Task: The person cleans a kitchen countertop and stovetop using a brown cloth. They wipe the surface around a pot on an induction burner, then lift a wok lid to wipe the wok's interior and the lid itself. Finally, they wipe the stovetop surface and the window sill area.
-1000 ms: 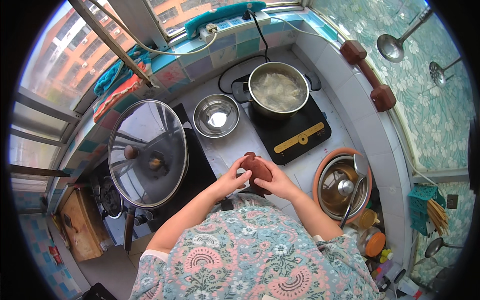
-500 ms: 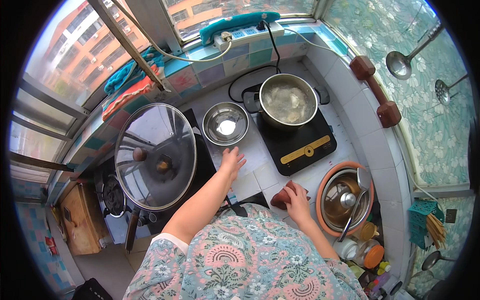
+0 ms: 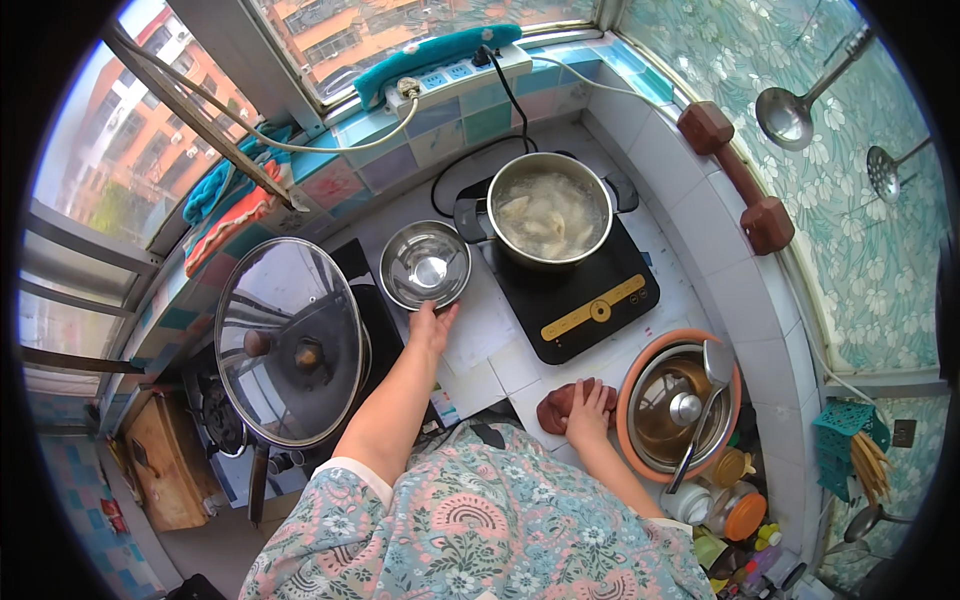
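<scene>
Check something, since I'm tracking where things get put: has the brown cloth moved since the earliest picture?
Yes: the cloth moved right, toward the orange basin. Held up earlier, it now lies on the counter under the right hand.

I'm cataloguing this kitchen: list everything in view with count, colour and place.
Bowl: 1, silver, on counter
Induction cooker: 1, black, centre
Pot: 1, silver, on cooker
Lidded pan: 1, dark, left
Basin: 1, terracotta, right
Lidded vessel: 1, silver, in basin
Spatula: 1, silver, over basin
Cloth: 1, brown, left of basin
Dumbbell: 1, brown, upper right
Ladles: at least 2, silver, right
Skimmer: 1, silver, upper right
Power strip: 1, white, top
Towels: several, mainly teal, upper left
Wooden board: 1, brown, lower left
Chopstick holder: 1, teal, right
Jars: several, mixed colours, lower right
Left hand: 1, bare, touching bowl
Right hand: 1, bare, on cloth
</scene>
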Tool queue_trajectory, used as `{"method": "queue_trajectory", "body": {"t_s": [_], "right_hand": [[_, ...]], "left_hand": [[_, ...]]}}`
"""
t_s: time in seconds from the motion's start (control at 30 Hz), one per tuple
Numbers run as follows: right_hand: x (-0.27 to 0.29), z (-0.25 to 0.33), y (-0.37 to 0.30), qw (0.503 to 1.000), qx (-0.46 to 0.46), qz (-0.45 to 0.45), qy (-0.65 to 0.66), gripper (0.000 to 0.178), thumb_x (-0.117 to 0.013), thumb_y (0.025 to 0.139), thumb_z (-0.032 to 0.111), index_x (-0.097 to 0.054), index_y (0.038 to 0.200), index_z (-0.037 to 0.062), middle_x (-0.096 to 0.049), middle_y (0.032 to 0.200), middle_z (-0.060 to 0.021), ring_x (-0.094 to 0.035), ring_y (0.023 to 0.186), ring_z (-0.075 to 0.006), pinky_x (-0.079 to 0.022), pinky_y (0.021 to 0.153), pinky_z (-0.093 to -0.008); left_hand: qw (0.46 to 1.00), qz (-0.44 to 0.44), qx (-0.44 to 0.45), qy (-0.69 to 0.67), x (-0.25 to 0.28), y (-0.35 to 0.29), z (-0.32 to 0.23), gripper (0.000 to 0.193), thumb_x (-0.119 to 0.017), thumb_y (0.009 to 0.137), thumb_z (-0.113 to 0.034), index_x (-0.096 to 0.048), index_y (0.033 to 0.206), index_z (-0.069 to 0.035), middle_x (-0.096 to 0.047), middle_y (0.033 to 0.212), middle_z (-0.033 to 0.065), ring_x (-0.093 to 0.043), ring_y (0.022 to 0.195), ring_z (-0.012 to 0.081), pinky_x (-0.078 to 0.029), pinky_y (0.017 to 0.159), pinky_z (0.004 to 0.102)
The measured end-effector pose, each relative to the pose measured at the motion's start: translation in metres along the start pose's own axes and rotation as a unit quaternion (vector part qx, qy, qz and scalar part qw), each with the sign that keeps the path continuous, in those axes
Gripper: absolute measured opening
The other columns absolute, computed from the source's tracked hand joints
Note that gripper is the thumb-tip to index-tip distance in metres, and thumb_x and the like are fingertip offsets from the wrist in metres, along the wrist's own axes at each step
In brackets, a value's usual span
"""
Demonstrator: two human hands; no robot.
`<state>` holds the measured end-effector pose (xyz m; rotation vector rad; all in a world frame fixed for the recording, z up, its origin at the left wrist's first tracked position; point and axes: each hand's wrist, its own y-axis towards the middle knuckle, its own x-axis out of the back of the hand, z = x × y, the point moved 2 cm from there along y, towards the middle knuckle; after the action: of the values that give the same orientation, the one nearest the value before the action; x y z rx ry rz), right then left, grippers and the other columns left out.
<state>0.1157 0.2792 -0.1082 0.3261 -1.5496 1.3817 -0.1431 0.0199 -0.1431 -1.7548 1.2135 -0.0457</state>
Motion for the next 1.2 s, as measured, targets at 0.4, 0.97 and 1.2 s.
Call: {"method": "queue_trajectory", "body": {"t_s": [0.4, 0.97, 1.2], "right_hand": [[0.045, 0.017, -0.019, 0.998, 0.011, 0.066, -0.018, 0.097, -0.073, 0.082, 0.032, -0.011, 0.154, 0.0149, -0.008, 0.157, -0.0248, -0.009, 0.146, -0.0409, -0.029, 0.109, -0.0596], [0.109, 0.080, -0.028, 0.524, 0.176, 0.258, 0.792, 0.078, -0.071, 0.086, 0.036, -0.029, 0.147, 0.0117, -0.045, 0.139, -0.0062, -0.046, 0.126, -0.0205, -0.040, 0.105, -0.0409], [0.101, 0.064, -0.052, 0.537, 0.151, 0.178, 0.811, 0.068, -0.068, 0.084, 0.034, -0.041, 0.139, 0.0050, -0.053, 0.134, -0.0097, -0.050, 0.124, -0.0225, -0.039, 0.108, -0.0387]], "left_hand": [[0.990, 0.032, 0.019, 0.140, 0.000, -0.096, -0.009, 0.052, -0.039, 0.084, 0.008, -0.034, 0.135, -0.005, -0.053, 0.124, 0.0167, -0.066, 0.100, 0.0283, -0.060, 0.084, 0.0377], [0.876, 0.218, 0.126, 0.411, -0.035, -0.235, -0.053, 0.066, -0.050, 0.087, -0.008, -0.021, 0.147, -0.010, -0.055, 0.123, 0.0139, -0.065, 0.102, 0.0242, -0.057, 0.086, 0.0367], [0.842, 0.268, 0.125, 0.452, -0.041, -0.236, -0.044, 0.066, -0.050, 0.088, -0.009, -0.019, 0.146, -0.004, -0.055, 0.122, 0.0178, -0.066, 0.101, 0.0255, -0.058, 0.087, 0.0374]]}}
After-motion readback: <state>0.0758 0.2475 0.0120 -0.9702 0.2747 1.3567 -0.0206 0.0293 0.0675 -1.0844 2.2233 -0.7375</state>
